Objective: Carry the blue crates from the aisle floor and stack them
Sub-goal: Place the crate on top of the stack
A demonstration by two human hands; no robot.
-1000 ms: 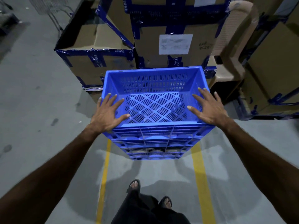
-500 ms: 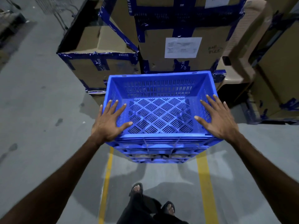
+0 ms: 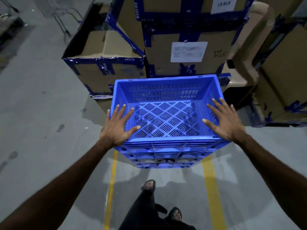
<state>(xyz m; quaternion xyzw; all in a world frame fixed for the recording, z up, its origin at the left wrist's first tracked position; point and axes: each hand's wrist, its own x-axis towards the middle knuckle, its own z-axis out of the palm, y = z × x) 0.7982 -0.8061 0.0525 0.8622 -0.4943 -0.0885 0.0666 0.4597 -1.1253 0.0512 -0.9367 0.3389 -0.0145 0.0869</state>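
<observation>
A blue perforated crate point(image 3: 166, 93) sits empty on top of a stack of blue crates point(image 3: 166, 157) on the aisle floor right in front of me. My left hand point(image 3: 118, 127) lies flat on its near left corner, fingers splayed over the rim. On the near right corner my right hand point(image 3: 226, 123) rests the same way, fingers spread. Neither hand is curled around the rim.
Taped cardboard boxes point(image 3: 106, 70) and a taller box with a paper label point(image 3: 189, 50) stand just behind the stack. A beige plastic chair point(image 3: 249, 52) is at the right. Yellow floor lines point(image 3: 111, 188) run under the stack. My sandalled foot point(image 3: 149, 185) is close to it.
Both hands stay spread on the top crate's near corners. The view has shifted a little, so the stack sits slightly lower and nearer the boxes in frame.
</observation>
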